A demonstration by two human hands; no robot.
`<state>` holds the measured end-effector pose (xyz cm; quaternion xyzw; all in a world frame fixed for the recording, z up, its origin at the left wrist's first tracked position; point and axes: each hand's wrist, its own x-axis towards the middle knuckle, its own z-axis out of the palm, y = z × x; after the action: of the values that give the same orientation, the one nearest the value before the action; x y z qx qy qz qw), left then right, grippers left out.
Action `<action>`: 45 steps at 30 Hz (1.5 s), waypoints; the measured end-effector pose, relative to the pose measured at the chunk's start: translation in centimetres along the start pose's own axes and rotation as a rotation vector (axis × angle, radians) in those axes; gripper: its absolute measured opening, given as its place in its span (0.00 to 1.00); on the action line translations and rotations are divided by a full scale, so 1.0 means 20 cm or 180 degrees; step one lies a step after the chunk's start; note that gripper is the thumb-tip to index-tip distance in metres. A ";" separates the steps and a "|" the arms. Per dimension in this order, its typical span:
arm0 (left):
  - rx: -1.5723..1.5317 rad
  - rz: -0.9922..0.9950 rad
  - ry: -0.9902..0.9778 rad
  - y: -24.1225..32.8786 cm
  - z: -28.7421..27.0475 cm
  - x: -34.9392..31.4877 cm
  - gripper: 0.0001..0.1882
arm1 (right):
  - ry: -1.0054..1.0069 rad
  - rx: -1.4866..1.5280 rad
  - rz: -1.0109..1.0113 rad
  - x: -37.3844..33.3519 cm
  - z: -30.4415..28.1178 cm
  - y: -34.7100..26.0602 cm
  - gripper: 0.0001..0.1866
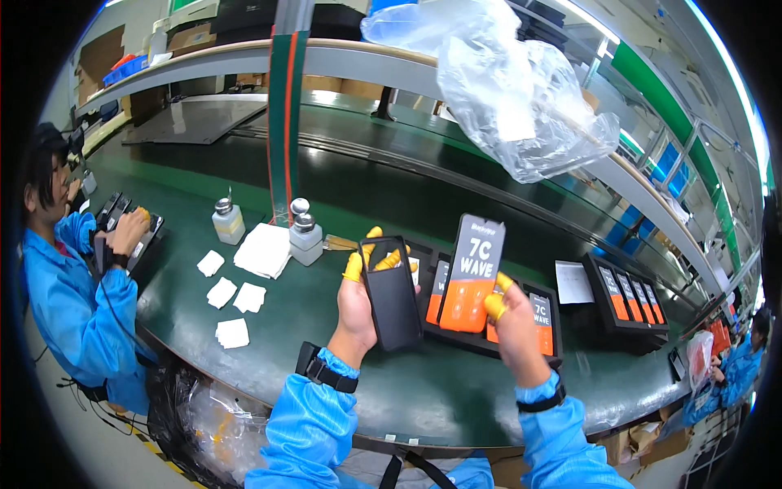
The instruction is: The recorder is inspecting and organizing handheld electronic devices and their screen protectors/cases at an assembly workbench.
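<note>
My left hand [355, 314] grips a black phone case [393, 306], its inside toward me. Yellow finger cots show at its top edge and through the opening near its top. In my right hand [522, 338] is a smartphone [472, 277] with a grey and orange printed film, pinched at its right edge by fingers in yellow cots. The phone is upright, to the right of the case and apart from it. Behind both lies a black tray [555, 349] holding more phones with the same film, partly hidden by my hands and the phone.
On the green bench [301, 359], to the left, are white wipes [262, 251] and two dispenser bottles [306, 240]. A brush [340, 243] lies behind my left hand. A second phone tray [623, 322] is at right. Plastic bags [529, 98] hang overhead. A co-worker [77, 285] works at left.
</note>
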<state>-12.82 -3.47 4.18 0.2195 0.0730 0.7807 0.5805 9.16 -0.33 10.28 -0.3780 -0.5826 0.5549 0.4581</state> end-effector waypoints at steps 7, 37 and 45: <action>0.0121 -0.0632 -0.0292 -0.16 0.08 -0.06 0.31 | -0.0507 0.0416 -0.0135 -0.22 0.09 0.25 0.31; 0.0214 -0.0672 -0.0304 -0.27 0.10 -0.06 0.31 | -0.0347 -0.1635 0.0032 -0.14 0.00 0.17 0.13; -0.0100 -0.0530 0.0407 -0.23 0.05 -0.05 0.36 | 0.0732 -0.2339 -0.1321 -0.17 0.05 0.18 0.15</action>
<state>-8.09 -3.16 3.19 0.1533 0.1157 0.7432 0.6409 8.97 -3.40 6.27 -0.4501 -0.7501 0.1612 0.4568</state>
